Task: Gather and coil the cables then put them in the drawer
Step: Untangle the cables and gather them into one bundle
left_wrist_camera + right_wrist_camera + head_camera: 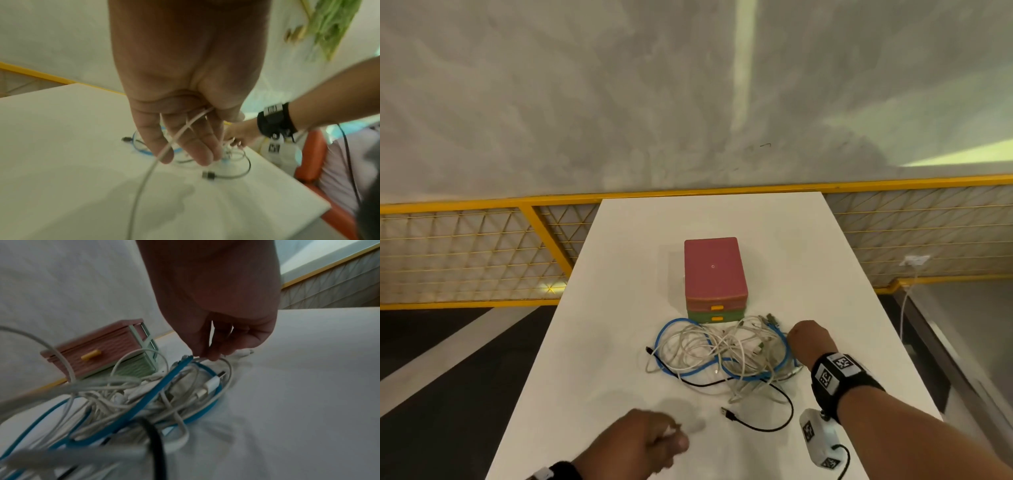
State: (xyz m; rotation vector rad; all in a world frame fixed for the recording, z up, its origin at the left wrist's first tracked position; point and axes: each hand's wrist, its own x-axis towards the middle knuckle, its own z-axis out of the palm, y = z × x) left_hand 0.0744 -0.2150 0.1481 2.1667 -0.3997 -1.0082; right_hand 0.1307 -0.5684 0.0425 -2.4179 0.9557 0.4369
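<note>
A tangle of white, blue and black cables (722, 353) lies on the white table (619, 342), just in front of a small drawer unit (714, 270). Its pink top drawer (98, 353) and green lower drawer (717, 319) are both closed. My right hand (796, 339) reaches into the tangle's right edge; its fingertips (209, 356) pinch a white cable loop beside the blue cable (164, 382). My left hand (674, 442) is near the front edge, apart from the pile. It holds a white cable (174, 139) under the thumb, and the cable trails down. A black cable (787, 407) with a USB plug lies in front.
A white tracker block (820, 442) hangs below my right wrist over the table's front right. A yellow mesh fence (482, 253) runs behind the table. An orange chair (312, 154) stands at the right side. The table drops off to dark floor on the left.
</note>
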